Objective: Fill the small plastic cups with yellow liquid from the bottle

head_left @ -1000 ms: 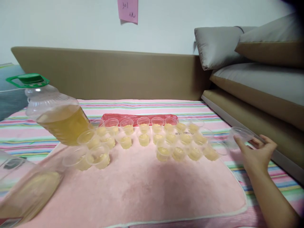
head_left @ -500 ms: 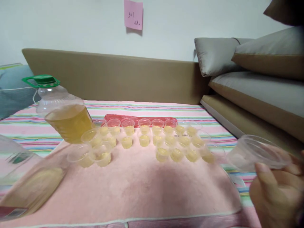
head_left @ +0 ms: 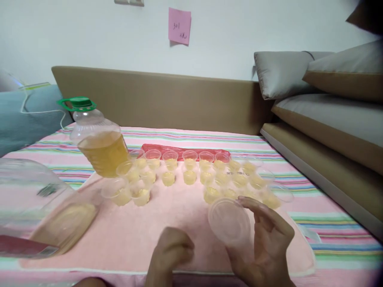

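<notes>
My right hand (head_left: 266, 247) grips a clear plastic cup (head_left: 229, 221) between thumb and fingers, tilted so its round face points toward me. To its left, my left hand (head_left: 172, 251) is curled closed and blurred, apart from the cup, with nothing visible in it. Beyond my hands, several clear plastic cups with pale yellow liquid stand in rows on a pink mat (head_left: 170, 215); among them are a cup (head_left: 189, 175) in the middle and a cup (head_left: 141, 195) at front left.
A large green-capped bottle (head_left: 104, 153) of yellow liquid stands at left behind the cups. Nearer lies a big clear bottle (head_left: 38, 199) with a little liquid. Red plastic (head_left: 179, 152) lies behind the rows. Stacked cushions (head_left: 335, 115) stand at right.
My right hand has brought the cup leftward from the right edge to in front of the rows and turned it. My left hand has come into view. The camera view has shifted a little left.
</notes>
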### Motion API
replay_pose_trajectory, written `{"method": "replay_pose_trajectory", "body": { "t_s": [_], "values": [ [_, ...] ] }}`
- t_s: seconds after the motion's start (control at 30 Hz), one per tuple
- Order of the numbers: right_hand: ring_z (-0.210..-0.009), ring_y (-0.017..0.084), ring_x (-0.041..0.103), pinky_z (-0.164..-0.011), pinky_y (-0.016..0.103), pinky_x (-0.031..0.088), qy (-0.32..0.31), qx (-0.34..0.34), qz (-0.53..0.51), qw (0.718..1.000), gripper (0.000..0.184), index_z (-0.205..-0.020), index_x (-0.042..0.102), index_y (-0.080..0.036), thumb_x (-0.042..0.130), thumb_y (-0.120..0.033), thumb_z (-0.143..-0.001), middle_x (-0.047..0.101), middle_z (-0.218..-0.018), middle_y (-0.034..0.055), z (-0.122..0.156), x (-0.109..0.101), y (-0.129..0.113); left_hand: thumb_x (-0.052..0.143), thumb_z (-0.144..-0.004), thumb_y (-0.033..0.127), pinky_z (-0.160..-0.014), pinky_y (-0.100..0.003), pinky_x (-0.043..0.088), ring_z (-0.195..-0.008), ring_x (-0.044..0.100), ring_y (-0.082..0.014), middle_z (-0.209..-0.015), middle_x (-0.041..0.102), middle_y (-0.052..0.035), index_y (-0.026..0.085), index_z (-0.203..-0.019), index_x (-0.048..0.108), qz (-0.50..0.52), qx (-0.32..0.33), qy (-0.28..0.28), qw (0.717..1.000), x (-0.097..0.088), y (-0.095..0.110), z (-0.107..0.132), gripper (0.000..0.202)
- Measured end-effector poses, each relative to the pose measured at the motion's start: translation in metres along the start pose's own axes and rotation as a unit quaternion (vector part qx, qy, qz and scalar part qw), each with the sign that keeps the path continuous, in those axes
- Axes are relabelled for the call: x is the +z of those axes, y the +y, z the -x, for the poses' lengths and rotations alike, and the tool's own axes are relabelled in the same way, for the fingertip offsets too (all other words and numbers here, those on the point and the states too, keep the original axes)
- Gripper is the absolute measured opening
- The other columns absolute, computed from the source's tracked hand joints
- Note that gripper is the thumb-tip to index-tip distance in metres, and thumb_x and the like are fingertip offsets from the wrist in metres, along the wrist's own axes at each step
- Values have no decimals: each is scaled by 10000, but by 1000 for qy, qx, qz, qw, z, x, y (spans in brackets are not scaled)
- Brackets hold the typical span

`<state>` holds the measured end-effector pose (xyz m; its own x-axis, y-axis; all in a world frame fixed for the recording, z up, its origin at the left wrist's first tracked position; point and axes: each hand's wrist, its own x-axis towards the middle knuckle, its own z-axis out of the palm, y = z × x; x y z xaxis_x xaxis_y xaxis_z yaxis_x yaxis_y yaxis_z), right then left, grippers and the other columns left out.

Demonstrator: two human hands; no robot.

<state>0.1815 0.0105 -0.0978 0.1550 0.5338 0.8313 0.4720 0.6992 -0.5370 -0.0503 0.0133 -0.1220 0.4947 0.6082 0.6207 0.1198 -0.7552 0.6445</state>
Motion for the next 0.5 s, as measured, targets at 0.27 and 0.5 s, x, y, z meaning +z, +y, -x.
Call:
{"method": "replay_pose_trajectory", "body": {
  "t_s": [0.27,0.5],
  "values": [
    [-1264,374,560,-1046,589,504,-113,-94,37,988,774,-1555,429,-207,861,-240,-914,585,-1369,159,14,4,3,825,-851,650,-1124,-697,452,-1442,423,-412,-1501,405,-170,344,-1466,302,-17,-106,98,989,-6,3,-15,864],
    [-1344,398,492,-1062,610,453,-161,-116,21,980,742,-1574,356,-172,744,-113,-945,524,-1446,190,20,5,2,798,-900,445,-1092,-687,483,-1385,468,-386,-1478,437,-137,363,-1439,297,-15,-122,47,991,-13,11,-21,741]
  ]
}}
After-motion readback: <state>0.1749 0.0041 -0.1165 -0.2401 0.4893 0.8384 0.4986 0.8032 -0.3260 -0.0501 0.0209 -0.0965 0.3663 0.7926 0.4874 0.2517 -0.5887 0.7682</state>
